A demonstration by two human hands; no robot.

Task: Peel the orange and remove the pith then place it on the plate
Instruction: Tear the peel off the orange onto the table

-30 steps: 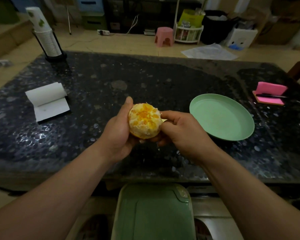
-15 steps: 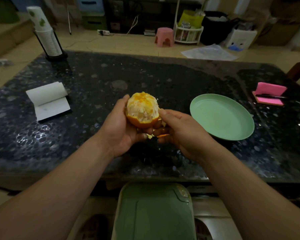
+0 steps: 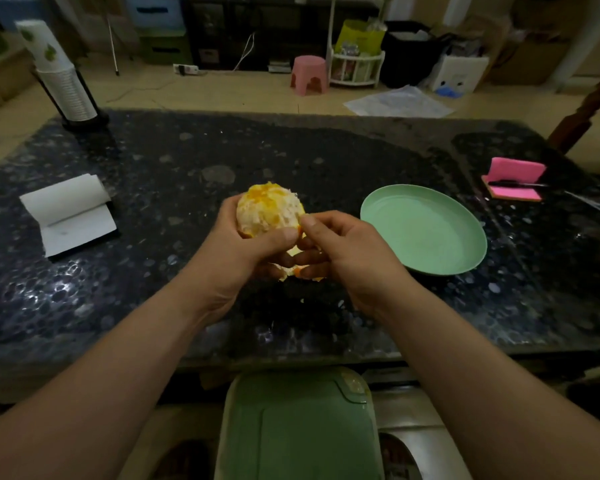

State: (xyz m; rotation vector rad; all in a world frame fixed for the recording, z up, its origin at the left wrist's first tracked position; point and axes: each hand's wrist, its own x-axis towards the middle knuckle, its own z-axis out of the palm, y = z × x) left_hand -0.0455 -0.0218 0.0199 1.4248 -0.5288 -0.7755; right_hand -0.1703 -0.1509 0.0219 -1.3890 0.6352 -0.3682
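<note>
A mostly peeled orange (image 3: 269,209), pale with pith and patches of orange flesh, is held above the dark speckled table (image 3: 291,157). My left hand (image 3: 236,251) grips it from the left and below, thumb across its front. My right hand (image 3: 343,251) pinches a strip of orange peel (image 3: 300,270) that hangs off the fruit's lower right side. The peel's attachment is hidden by my fingers. An empty green plate (image 3: 426,233) lies on the table just right of my right hand.
A white notepad (image 3: 68,213) lies at the left. A stack of paper cups (image 3: 61,81) stands at the far left corner. A pink sticky-note pad with a pen (image 3: 513,181) sits at the right. A green bin lid (image 3: 298,424) is below the table's near edge.
The orange has been turned in my left hand and lifted slightly. My right hand has shifted from its side to under its lower right, pulling peel downward.
</note>
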